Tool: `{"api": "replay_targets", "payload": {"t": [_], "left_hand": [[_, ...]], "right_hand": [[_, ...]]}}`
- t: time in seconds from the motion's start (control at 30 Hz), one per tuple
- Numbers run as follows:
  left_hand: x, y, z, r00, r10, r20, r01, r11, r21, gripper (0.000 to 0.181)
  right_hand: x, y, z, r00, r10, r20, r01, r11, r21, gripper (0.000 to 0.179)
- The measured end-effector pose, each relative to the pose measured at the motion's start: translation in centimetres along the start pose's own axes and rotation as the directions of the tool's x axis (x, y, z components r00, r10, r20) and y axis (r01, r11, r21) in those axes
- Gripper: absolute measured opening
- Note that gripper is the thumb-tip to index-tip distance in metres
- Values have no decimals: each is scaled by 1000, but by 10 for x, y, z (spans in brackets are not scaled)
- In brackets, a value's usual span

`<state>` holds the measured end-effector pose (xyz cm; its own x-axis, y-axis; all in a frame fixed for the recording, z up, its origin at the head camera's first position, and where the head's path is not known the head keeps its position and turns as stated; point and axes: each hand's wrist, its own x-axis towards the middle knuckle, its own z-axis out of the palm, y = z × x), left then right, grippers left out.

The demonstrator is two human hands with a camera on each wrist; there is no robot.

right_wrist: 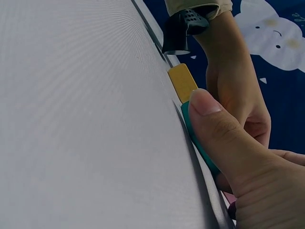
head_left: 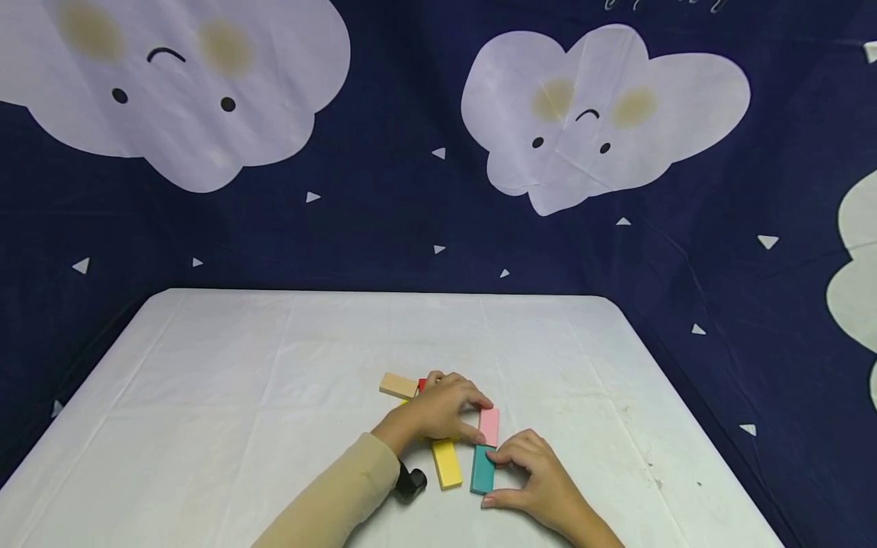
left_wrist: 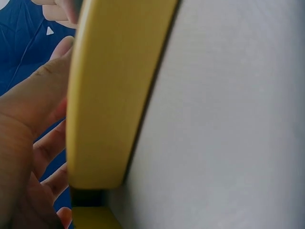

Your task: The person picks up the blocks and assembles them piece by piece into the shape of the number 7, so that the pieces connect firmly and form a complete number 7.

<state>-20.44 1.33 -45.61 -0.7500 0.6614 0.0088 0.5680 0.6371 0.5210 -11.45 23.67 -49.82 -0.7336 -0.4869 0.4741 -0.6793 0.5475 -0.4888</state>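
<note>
Near the front middle of the table, a pink block [head_left: 489, 426] lies end to end with a teal block [head_left: 483, 469]. My left hand [head_left: 438, 409] reaches over from the left and pinches the pink block, index finger at its far end and thumb at its near end. My right hand [head_left: 537, 479] holds the teal block lengthwise between thumb and index finger; in the right wrist view the thumb [right_wrist: 209, 114] covers part of it. Left of the teal one lies a yellow block [head_left: 448, 464], which looms large in the left wrist view.
Beyond the left hand sit a tan block [head_left: 397, 385] and a red block [head_left: 422, 385], the red mostly hidden. A sliver of another yellow block [head_left: 404, 402] shows beside the left wrist. A white cloth covers the table [head_left: 205, 426]; a dark blue curtain [head_left: 384, 228] hangs behind.
</note>
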Motion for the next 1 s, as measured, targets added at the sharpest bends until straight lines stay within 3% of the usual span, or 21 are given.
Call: {"api": "replay_targets", "payload": {"t": [0.4,0.63,1.0], "left_hand": [[-3,1,-3,1000,0,8,0,1000,1,50],[-4,0,-1,1000,-16,0,16,1000,20,53],[-5,0,-2,1000,-30,-1,30,1000,3,49]], "right_hand": [[1,0,0,1000,2,-1,-2,1000,-25,49],[-1,4,-3,999,29,40,-30,999,21,55],[0,4,0,1000,6,-5,-5,999,39,53]]}}
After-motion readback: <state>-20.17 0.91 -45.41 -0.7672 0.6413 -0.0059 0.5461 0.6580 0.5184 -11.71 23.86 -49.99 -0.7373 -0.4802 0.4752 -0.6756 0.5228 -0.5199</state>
